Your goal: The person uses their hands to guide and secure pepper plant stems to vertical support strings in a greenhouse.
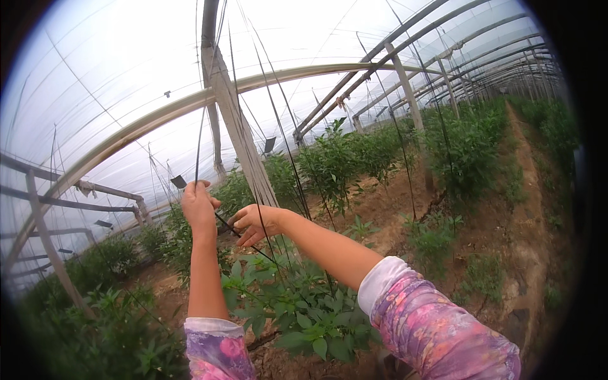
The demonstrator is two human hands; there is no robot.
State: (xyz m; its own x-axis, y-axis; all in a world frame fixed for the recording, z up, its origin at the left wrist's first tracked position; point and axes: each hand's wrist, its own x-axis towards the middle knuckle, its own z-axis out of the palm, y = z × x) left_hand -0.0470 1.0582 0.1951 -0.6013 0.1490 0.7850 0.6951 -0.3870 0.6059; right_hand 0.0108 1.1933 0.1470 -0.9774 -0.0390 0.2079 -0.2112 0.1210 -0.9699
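Observation:
My left hand (198, 207) is raised with its fingers closed on a dark twine (200, 147) that hangs from overhead. Below that hand the twine slants down to the right, past my right hand (254, 223). The fingers of my right hand are bent and partly apart beside the twine; whether they pinch it cannot be made out. Under both hands grows a leafy green plant (308, 313), which looks like a pepper plant. The twine's lower end is lost among its leaves. Other dark strings (285, 142) hang close to my right forearm.
A concrete post (240, 128) leans just beyond my hands, with a curved roof pole (156, 111) crossing it. Plastic film (118, 57) covers the greenhouse. Rows of plants (465, 152) stand along a bare soil path (522, 228) at right. Hanging strings (399, 133) cross the space.

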